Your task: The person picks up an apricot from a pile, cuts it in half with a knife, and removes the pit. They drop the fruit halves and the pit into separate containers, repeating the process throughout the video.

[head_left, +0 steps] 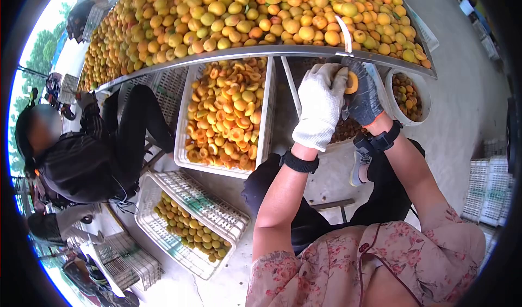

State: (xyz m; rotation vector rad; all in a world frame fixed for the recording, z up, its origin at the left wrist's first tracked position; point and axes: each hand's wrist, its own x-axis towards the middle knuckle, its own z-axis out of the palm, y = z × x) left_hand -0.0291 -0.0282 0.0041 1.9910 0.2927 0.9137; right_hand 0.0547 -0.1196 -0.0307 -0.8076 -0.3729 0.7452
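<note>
Floral shirt (pixel 326 271), halved fruit (pixel 352 83) probably against right hand (pixel 363 94)

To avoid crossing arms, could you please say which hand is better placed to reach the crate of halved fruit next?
Probably the left hand: it is nearer the crate, while the right hand would likely reach across it.

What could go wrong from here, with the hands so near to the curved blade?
The curved blade stands up at the metal rim, just beyond the left hand and the right hand; a reach towards the fruit might bring a glove against it. The apricots are heaped close to that rim, so some could roll over. The apricot half at the hands may slip and drop.
</note>
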